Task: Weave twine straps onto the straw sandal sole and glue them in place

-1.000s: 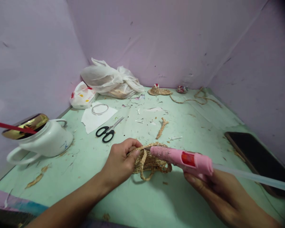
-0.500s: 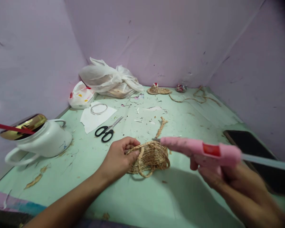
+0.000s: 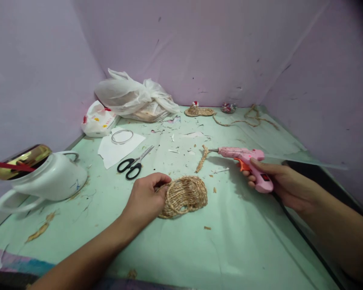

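Observation:
My left hand (image 3: 149,196) pinches the left edge of a woven straw slipper (image 3: 189,193), which rests on the green tabletop; part of its left side is hidden behind my fingers. At the right, my right hand (image 3: 278,181) is wrapped round the handle of a pink hot glue gun (image 3: 240,153) with an orange trigger. A translucent glue stick sticks out of its back. The gun's metal nozzle points left, by the upper end of a short braided straw piece (image 3: 202,159) lying on the table.
Black-handled scissors (image 3: 134,164) and white paper (image 3: 109,155) with a wire ring lie left of centre. A white pot (image 3: 53,177) stands far left. Behind are a plastic bag (image 3: 136,96), a finished-looking small slipper (image 3: 199,112) and straw cord (image 3: 254,121). A black phone (image 3: 311,173) lies right.
My right hand has carried the glue gun away from the slipper, back and to the right, turning its side into view. My left hand still holds the slipper, now turned slightly.

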A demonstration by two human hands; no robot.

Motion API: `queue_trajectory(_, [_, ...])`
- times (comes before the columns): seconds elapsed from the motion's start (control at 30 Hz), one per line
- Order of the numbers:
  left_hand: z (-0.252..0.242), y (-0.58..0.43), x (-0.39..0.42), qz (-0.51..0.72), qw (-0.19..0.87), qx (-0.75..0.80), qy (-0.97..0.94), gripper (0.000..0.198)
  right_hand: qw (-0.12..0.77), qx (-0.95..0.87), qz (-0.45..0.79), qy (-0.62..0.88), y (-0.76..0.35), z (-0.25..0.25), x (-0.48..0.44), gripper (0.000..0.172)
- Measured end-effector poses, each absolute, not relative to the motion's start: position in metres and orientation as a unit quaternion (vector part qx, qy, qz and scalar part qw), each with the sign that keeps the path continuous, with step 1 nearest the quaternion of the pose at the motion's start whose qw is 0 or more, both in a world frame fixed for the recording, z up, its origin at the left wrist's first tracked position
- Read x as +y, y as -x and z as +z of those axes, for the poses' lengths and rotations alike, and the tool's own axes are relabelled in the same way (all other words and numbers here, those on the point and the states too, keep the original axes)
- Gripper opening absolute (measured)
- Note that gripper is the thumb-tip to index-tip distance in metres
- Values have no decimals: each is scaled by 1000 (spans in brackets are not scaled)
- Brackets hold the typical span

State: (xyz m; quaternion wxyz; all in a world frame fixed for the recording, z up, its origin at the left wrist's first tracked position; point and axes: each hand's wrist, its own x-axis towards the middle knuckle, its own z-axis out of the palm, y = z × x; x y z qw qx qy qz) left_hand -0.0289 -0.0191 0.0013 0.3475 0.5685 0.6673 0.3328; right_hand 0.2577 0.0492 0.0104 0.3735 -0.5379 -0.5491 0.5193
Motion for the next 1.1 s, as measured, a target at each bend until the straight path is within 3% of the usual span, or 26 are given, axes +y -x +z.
queue_trajectory(0.13, [3, 28, -19, 338, 359, 662, -564, 13, 301, -498, 576, 575, -266, 19, 50, 26])
queue_trajectory(0.2, [4, 27, -20, 346, 365, 655, -564, 12, 261, -565, 450, 640, -266, 25, 43, 31])
queue_trajectory(0.27, [5, 26, -21, 355, 368, 646, -566, 11, 255, -630, 247, 690, -259, 30, 34, 36])
queue_trajectory(0.33, [6, 26, -22, 360, 362, 635, -580, 11, 308, -704, 180, 614, -242, 31, 26, 33])
queue_trajectory(0.47, [8, 28, -24, 369, 312, 611, -627, 13, 256, -753, 381, 471, -201, 22, 18, 42])
queue_trajectory(0.6, [8, 29, -26, 391, 288, 607, -629, 11, 222, -670, 525, 475, -180, 9, 15, 39])
queue_trajectory(0.77, [10, 23, -27, 411, 377, 617, -555, 8, 313, -519, 626, 490, -178, 17, 16, 43])
queue_trajectory(0.9, [22, 28, -22, 411, 411, 605, -545, 15, 355, -539, 597, 477, -177, 50, 34, 49])
queue_trajectory(1.1, [45, 36, -7, 406, 346, 579, -616, 24, 116, -835, 324, 430, -147, 97, 61, 68])
